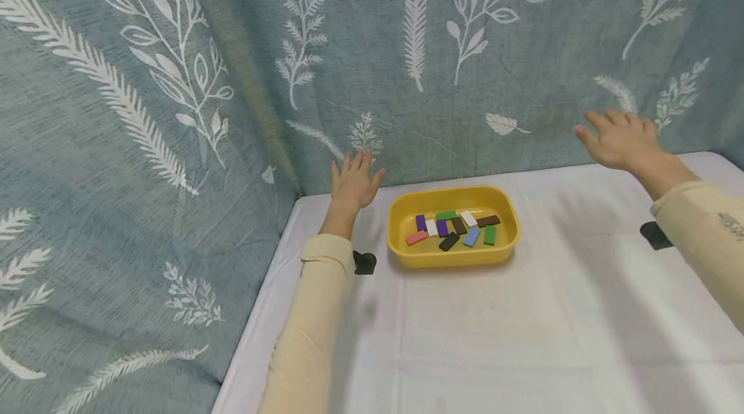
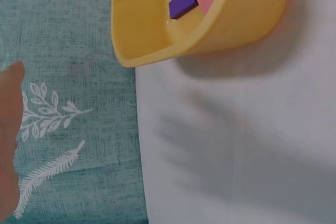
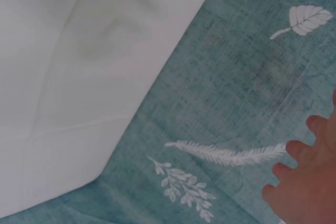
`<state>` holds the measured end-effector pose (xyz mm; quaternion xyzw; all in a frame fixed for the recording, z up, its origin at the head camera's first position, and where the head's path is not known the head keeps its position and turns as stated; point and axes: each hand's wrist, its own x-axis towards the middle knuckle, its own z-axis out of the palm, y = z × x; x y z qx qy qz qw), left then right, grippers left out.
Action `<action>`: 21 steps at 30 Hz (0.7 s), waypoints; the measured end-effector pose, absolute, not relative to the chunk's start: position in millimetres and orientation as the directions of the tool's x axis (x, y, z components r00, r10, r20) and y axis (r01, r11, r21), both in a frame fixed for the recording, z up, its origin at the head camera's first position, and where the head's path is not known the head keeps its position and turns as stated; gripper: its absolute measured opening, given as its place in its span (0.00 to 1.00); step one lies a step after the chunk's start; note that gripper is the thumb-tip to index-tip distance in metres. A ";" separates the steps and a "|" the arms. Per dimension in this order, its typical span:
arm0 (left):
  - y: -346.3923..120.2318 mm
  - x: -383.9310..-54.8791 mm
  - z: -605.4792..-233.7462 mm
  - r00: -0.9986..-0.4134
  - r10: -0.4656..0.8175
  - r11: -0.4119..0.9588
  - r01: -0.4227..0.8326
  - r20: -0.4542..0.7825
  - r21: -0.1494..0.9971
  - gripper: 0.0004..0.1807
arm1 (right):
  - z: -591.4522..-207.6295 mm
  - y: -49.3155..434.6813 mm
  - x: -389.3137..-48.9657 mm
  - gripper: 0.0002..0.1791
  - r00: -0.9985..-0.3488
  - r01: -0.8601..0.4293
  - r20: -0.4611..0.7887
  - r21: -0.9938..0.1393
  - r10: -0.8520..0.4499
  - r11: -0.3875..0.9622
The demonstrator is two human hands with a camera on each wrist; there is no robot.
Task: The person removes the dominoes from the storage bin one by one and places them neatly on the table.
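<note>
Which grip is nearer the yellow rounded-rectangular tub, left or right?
Left. In the head view, the left grip is just off the left end of the yellow rounded-rectangular tub, not touching it; the right grip is much farther off, to its right.

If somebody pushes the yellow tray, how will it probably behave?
The tray looks like moulded plastic, so probably stiff. Its low, wide shape should make it slide rather than tip. The blocks, scattered loosely inside, may shift.
</note>
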<state>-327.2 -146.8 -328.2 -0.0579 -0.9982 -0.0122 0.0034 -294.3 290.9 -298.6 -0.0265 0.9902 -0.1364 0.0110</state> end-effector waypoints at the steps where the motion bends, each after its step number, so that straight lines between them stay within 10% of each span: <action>1: -146.7 -326.6 -328.5 -0.993 0.116 0.993 0.116 0.007 0.023 0.36 | -298.8 290.8 -293.7 0.44 -0.998 -0.049 -0.012 -0.275 -0.055 0.960; 21: -144.6 -314.5 -334.1 -0.984 0.178 0.982 0.178 -0.006 0.066 0.37 | -308.2 298.4 -278.8 0.41 -0.991 -0.121 0.106 -0.433 -0.083 0.893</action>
